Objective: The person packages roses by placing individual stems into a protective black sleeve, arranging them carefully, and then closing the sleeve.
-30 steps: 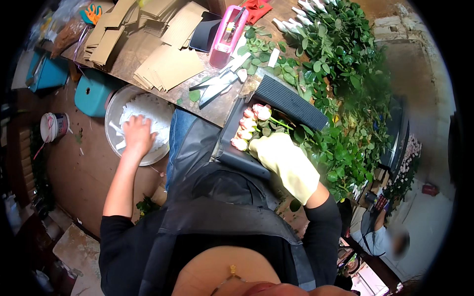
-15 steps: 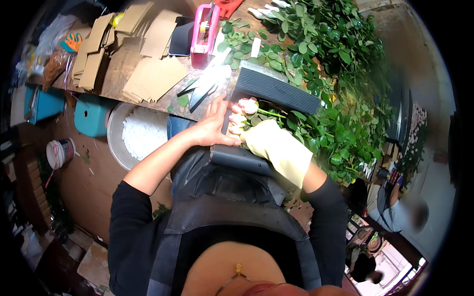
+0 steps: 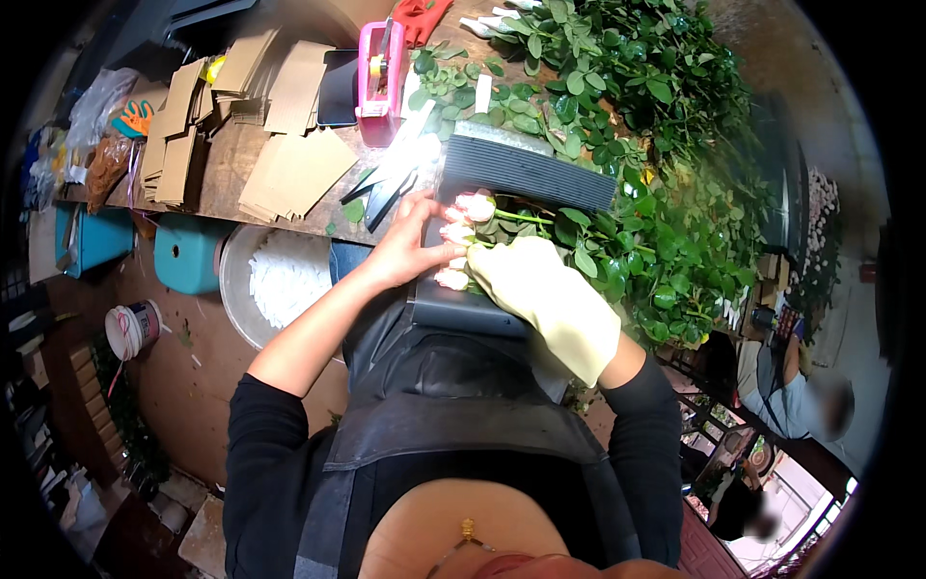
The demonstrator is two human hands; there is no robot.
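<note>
Pale pink roses lie heads-left in a black trough (image 3: pixel 468 314) in front of me. One rose (image 3: pixel 474 206) is by the ridged far side, another (image 3: pixel 456 234) is in the middle, and a third (image 3: pixel 451 279) is nearest me. My bare left hand (image 3: pixel 407 249) is at the heads, thumb and fingers curled round the middle rose. My right hand (image 3: pixel 540 294), in a pale yellow glove, reaches in from the right. Its fingertips are closed at the stem just behind the middle head; the glove hides most of that grip.
Leafy stems (image 3: pixel 656 261) heap the table's right side. Scissors (image 3: pixel 391 188), a pink tape dispenser (image 3: pixel 379 92) and cardboard sheets (image 3: pixel 294 179) lie beyond my left hand. A basin (image 3: pixel 234 280) of white pieces stands at left; co-workers are at far right.
My left thumb has moved up from the nearest rose to the middle one, uncovering the nearest head. My gloved hand stays by the stems. The whole view has shifted slightly.
</note>
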